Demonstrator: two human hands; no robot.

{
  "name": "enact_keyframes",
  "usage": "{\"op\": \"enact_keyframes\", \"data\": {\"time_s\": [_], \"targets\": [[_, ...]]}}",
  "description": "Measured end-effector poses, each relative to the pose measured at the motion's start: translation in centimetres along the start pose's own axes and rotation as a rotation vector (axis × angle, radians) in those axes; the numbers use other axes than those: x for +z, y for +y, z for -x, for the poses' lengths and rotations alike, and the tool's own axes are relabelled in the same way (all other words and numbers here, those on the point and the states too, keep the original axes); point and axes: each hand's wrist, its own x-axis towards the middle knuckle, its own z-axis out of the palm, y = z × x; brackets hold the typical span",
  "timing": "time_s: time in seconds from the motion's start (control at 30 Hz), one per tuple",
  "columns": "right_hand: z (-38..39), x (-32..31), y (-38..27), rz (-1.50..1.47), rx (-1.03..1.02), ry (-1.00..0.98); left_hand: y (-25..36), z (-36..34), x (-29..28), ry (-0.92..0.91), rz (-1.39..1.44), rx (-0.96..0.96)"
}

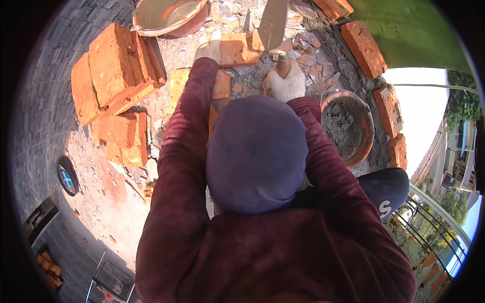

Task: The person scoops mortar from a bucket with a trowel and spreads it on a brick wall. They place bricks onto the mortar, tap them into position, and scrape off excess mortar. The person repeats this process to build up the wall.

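Both my hands wear whitish gloves, and my arms are in maroon sleeves. My left hand (pixel 208 47) grips the left end of an orange brick (pixel 237 49) lying flat on the rubble. To the right of it, my right hand (pixel 287 81) is closed round the handle of a trowel (pixel 273 25). The trowel's broad grey blade points away from me, just past the brick's right end. More bricks (pixel 221 85) lie nearer, partly hidden by my left sleeve and by a rounded blue-grey cap (pixel 256 154) in the middle of the view.
Stacked bricks (pixel 108 76) stand at the left. A basin (pixel 172 31) with wet mortar is at the far left, and a bucket (pixel 365 146) of grey mortar sits at the right. Single bricks (pixel 362 49) line the right edge. A dark cap (pixel 386 187) shows beside my right arm.
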Motion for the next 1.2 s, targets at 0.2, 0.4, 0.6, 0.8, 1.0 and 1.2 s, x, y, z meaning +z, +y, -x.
{"op": "enact_keyframes", "data": {"time_s": [0.2, 0.4, 0.6, 0.8, 1.0, 1.2], "targets": [[-2.4, -0.7, 0.8, 0.276, -0.002, -0.295, -0.2, 0.5, 0.6, 0.107, 0.006, 0.082], [-2.2, -0.1, 0.5, -0.298, -0.269, 0.137, 0.1, 0.4, 0.1, 0.019, -0.008, 0.054], [-1.7, 1.2, 1.7, 0.311, -0.104, -0.275, 0.2, -0.2, -0.3, -0.002, -0.038, 0.038], [-5.3, -2.5, -3.9, -0.423, -0.470, 0.329, -0.2, -0.5, 0.0, -0.149, 0.212, -0.278], [1.7, 2.1, 4.3, 0.469, 0.123, -0.469, 0.8, 0.1, -0.6, 0.008, 0.034, -0.024], [-0.2, 0.9, 5.1, 0.155, 0.103, -0.484, 0.3, 0.5, -1.7, -0.058, 0.198, -0.005]]}}
